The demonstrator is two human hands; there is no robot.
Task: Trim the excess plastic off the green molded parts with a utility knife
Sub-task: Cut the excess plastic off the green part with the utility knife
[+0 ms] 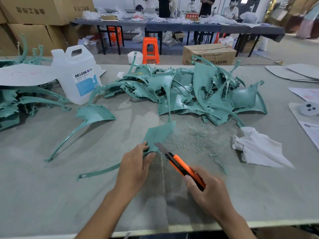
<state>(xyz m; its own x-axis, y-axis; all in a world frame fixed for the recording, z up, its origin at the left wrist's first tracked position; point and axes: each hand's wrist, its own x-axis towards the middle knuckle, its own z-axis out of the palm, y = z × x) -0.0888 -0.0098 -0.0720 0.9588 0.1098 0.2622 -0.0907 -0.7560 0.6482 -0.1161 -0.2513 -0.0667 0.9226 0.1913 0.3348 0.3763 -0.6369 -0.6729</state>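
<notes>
Two hands are engaged at the front centre of the worktop (51,195). The left hand (136,163) is pinched on the near end of a green molded part (159,133), thumb on top. The right hand (207,192) is wrapped round the orange utility knife (181,165), with several blade segments run out. The part is held low over the worktop and angles away from the body. Whether its far end rests on the surface cannot be told.

The blade tip is placed at the part's near edge, just beside the left thumb. Actual contact cannot be confirmed.

Risks, as judged:
- The blade is pointed roughly toward the holding fingers. If the flash gives way suddenly, the left hand could be cut.
- The blade is extended a long way. Side load could snap a segment.
- The part is gripped at one end only. Flex under pressure could let the edge dig into the finished face.
- Loose green shavings (198,140) are spread under the work area, so a part braced there may skid.

Many more parts are heaped in a pile (198,94) behind, so most of the job is judged outstanding. A white cloth (259,149) is lying to the right, well apart from the cut.
</notes>
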